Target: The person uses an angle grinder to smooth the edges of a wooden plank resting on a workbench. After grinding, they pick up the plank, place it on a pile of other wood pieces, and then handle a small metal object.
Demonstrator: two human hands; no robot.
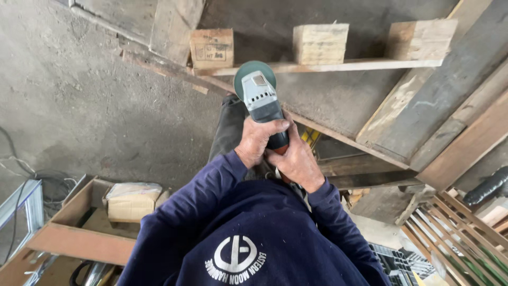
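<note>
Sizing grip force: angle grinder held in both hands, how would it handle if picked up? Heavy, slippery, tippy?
The angle grinder looks rigid, with a metal-looking head, so probably front-heavy for its size. Both the left hand and right hand wrap its dark handle, suggesting it wants two-handed support. Set down, the round guard might let it rock.

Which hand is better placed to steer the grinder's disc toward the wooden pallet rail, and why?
Left, probably. The left hand grips the angle grinder higher on its body, nearer the disc, close to the pallet rail. The right hand wraps the rear handle, steadying.
</note>
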